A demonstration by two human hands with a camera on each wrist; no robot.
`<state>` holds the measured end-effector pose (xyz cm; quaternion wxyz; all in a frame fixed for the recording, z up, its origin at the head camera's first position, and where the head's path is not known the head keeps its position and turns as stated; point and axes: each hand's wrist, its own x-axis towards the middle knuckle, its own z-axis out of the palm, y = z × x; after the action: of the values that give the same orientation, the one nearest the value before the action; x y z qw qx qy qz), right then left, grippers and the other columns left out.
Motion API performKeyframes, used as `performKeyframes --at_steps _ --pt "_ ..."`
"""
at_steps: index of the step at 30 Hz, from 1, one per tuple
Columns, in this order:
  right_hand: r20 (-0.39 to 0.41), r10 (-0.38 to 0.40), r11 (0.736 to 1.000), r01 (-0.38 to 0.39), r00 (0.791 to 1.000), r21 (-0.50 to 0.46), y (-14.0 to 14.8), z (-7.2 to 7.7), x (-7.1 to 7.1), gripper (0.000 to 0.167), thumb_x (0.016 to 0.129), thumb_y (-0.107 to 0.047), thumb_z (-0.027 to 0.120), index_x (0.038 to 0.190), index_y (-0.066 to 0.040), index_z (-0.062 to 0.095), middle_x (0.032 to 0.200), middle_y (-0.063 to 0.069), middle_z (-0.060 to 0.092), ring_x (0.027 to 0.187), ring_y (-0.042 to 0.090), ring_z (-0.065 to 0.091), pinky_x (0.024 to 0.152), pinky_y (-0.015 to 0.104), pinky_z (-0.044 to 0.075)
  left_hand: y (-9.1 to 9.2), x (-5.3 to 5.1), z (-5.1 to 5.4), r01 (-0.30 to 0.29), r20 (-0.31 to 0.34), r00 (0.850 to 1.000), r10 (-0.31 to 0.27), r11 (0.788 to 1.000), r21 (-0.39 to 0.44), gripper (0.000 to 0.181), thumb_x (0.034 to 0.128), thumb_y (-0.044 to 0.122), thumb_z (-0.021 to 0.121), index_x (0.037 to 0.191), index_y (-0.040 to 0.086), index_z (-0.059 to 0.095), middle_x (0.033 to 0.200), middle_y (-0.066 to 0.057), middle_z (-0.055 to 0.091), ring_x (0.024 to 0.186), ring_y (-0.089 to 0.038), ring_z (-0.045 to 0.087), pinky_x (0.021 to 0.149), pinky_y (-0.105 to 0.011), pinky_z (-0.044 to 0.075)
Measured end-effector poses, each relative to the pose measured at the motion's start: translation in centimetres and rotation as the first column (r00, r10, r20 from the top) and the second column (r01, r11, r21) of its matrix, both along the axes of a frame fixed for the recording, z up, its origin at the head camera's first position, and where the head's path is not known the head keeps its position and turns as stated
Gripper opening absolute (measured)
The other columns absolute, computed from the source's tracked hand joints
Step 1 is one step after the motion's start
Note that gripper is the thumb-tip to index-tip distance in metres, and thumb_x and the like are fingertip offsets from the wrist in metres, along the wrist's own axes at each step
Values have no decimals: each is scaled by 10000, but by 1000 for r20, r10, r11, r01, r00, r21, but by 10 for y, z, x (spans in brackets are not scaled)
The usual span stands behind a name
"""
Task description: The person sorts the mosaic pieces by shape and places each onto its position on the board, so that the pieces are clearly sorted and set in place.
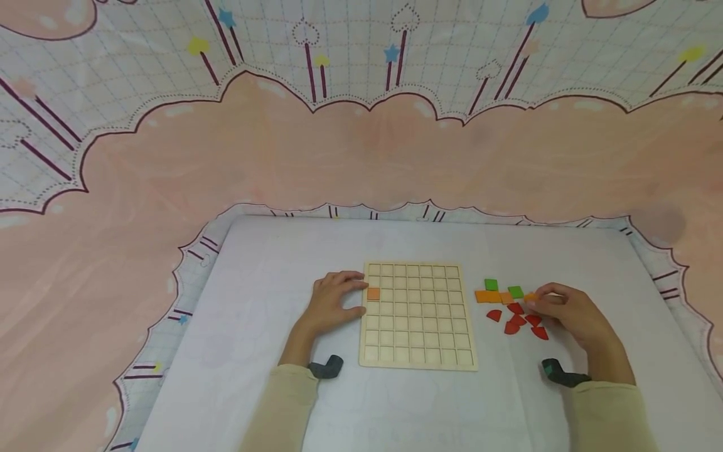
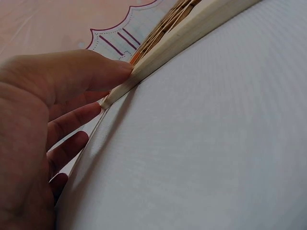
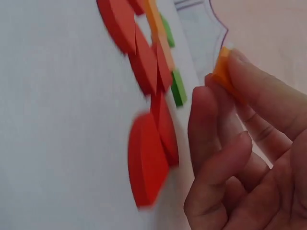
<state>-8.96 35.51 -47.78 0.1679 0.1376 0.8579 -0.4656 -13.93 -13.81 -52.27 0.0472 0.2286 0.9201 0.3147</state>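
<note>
A wooden grid board (image 1: 419, 314) lies flat, divided into square cells, with one orange square tile (image 1: 373, 294) in a cell by its left edge. My left hand (image 1: 333, 301) rests at that edge, its thumb and fingertips touching the board's side with fingers fairly straight. To the right of the board, my right hand (image 1: 570, 311) pinches a small yellow-orange tile (image 3: 223, 67) between thumb and fingers, raised off the table in the right wrist view. Beside that hand lie several red quarter-round pieces (image 1: 516, 320), green square tiles (image 1: 491, 285) and orange tiles (image 1: 487, 296).
A white cloth (image 1: 271, 263) covers the table under the board and pieces. Beyond its edge hangs or lies a peach patterned cloth (image 1: 361, 157). Each wrist wears a dark camera mount (image 1: 326, 367), close above the table.
</note>
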Motion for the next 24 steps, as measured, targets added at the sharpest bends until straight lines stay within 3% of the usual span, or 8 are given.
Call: performKeyframes --at_steps 6,12,15,20,24 --pt "-70 -35 985 22 997 -174 -22 1 0 547 963 -375 698 1332 13 581 1010 -133 715 902 67 710 816 200 578 0 -1 -1 -3 -1 1000 3 1000 -6 522 843 378 755 1337 231 671 1493 36 539 1358 -248 452 1104 -559 295" --pt "-89 -15 965 -9 996 -262 -41 2 -1 577 998 -349 649 1424 19 523 1229 10 627 981 73 740 861 194 566 1 -1 -4 5 -13 1000 -5 1000 8 512 839 375 762 1324 233 679 1483 38 550 1351 -251 463 1091 -563 301" --pt "-82 8 948 -34 997 -317 -49 2 -3 598 1001 -330 649 1448 31 486 1243 24 618 978 115 753 824 214 581 2 0 -4 5 -20 1000 -4 1000 12 507 838 373 765 1318 234 682 1479 37 554 1348 -251 466 1086 -561 304" --pt "-61 -14 924 -11 998 -382 -70 2 -11 521 975 -250 700 1360 55 527 1123 -49 661 956 107 729 821 233 586 1 -1 -5 -2 -18 1000 2 1000 -2 511 840 374 763 1325 235 678 1484 43 547 1356 -243 456 1089 -552 299" --pt "-42 -28 922 10 999 -387 -89 1 -16 385 947 -227 737 1243 -10 620 1099 -50 682 943 89 706 788 234 561 1 -1 -5 -5 -16 1000 5 1000 1 512 837 370 768 1322 235 679 1482 43 550 1351 -243 460 1093 -549 297"
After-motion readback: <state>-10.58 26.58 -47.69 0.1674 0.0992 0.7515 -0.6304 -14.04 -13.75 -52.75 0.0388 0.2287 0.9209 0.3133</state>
